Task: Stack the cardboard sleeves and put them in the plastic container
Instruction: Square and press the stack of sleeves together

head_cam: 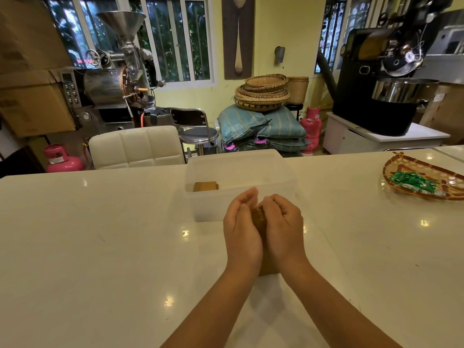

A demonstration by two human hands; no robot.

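Centre of frame, low: both hands pressed palm to palm around a brown stack of cardboard sleeves [258,218]. Left hand [241,232] cupped on the stack's left side, fingers curled forward; right hand [282,228] mirrors it on the right. Each hand is partly closed, clamping the stack between them. Only a narrow strip of the stack shows between the palms, plus a brown corner below the wrists near the glossy white desk [100,247]; how many sleeves it holds cannot be made out, nor whether its base touches the desk.

Just beyond the hands, centre: a translucent rectangular plastic container [200,212], lidless, standing on the desk. The fingertips overlap its near wall in the picture; contact cannot be told. Inside, at its left end, a second brown cardboard bundle [205,186], seen only dimly over the rim and through the cloudy wall.

Right edge: a woven shallow basket [401,167] with green wrapped packets [411,183], cut off by the frame.

Upper frame, beyond the desk: a white padded chair back [136,146], a stack of woven trays [262,92] on blue-green sacks [261,124].
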